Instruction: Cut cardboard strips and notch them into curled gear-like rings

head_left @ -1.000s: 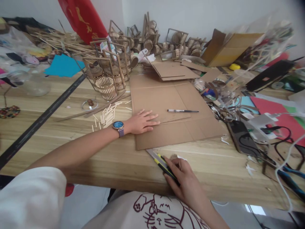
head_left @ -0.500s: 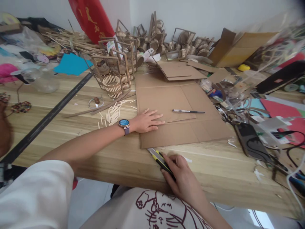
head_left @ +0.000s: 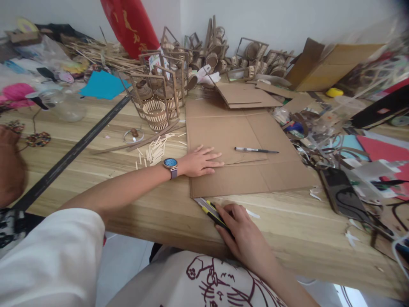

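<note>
Flat on a sheet of cardboard (head_left: 230,128) lies my left hand (head_left: 202,162), fingers spread and holding nothing. A watch is on that wrist. My right hand (head_left: 238,224) is closed around a yellow and black utility knife (head_left: 213,214). The knife's blade end points up and left, close to the sheet's near left corner; whether it touches the cardboard I cannot tell. A pen (head_left: 256,150) rests on the sheet, right of my left hand. Small wooden sticks (head_left: 156,149) are scattered left of the cardboard.
Small slatted baskets (head_left: 155,113) with tall handles stand behind the sticks, several more along the wall. More cardboard pieces (head_left: 244,94) lie at the back. A phone (head_left: 343,192) and clutter fill the right side. Another person's hand (head_left: 11,166) is at the far left.
The whole view has shifted slightly, so things appear a little further right. My right hand and the knife have moved slightly left relative to the cardboard. My left hand stays flat on it.
</note>
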`<action>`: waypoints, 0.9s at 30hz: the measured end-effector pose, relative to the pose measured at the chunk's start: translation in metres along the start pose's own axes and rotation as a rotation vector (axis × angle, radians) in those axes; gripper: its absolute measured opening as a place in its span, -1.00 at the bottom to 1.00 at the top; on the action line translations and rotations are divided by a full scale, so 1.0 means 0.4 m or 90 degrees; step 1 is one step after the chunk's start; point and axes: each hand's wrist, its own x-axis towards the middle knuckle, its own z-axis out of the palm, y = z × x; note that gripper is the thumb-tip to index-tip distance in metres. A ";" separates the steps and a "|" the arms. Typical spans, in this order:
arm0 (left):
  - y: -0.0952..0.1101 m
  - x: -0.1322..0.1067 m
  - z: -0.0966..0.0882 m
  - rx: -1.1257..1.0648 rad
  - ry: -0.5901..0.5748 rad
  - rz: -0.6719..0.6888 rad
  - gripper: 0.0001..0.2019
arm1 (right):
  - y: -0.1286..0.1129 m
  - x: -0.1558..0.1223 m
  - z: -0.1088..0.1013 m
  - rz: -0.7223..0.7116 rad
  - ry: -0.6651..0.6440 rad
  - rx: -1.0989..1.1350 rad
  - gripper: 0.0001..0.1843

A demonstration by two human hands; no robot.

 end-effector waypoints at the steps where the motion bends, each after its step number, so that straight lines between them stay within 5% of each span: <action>1: -0.001 0.000 0.000 0.002 0.000 0.002 -0.53 | 0.003 0.001 -0.003 -0.005 -0.009 0.003 -0.53; 17: 0.020 -0.002 -0.023 0.016 -0.017 -0.004 -0.49 | 0.027 0.014 -0.079 -0.051 -0.150 0.042 -0.47; 21: 0.104 -0.009 -0.051 0.038 0.031 0.042 -0.28 | 0.078 -0.022 -0.111 -0.035 -0.021 0.052 -0.50; 27: 0.199 -0.027 -0.069 0.104 0.014 0.080 -0.49 | 0.315 -0.034 -0.217 0.266 0.203 -0.131 -0.63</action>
